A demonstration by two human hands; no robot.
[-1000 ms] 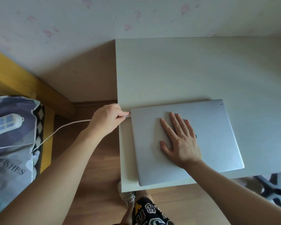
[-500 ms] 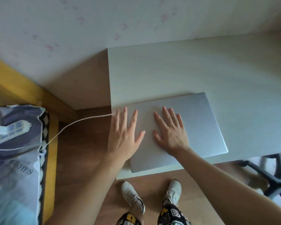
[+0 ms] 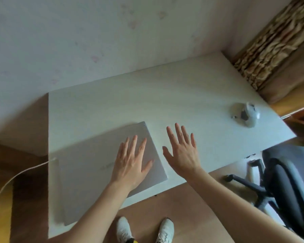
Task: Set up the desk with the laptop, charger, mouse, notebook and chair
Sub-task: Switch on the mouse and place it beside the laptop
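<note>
A closed silver laptop (image 3: 95, 165) lies at the left front of the white desk (image 3: 165, 102). A white charger cable (image 3: 21, 174) runs from the laptop's left edge down to the floor side. My left hand (image 3: 132, 162) lies flat, fingers spread, on the right part of the lid. My right hand (image 3: 182, 151) is open with spread fingers over the bare desk just right of the laptop; contact with the desk cannot be told. A white and dark mouse (image 3: 245, 115) sits at the desk's far right. A dark office chair (image 3: 284, 186) stands right of the desk.
The desk stands against a pale wall. A brown patterned curtain (image 3: 274, 50) hangs at the right. Wooden floor and my white shoes (image 3: 144, 228) show below the desk's front edge. A yellow wooden frame edge (image 3: 0, 216) is at the far left.
The view swung right, bringing the mouse, curtain and chair into sight. My left hand left the cable end and lies on the lid. My right hand moved off the laptop to its right.
</note>
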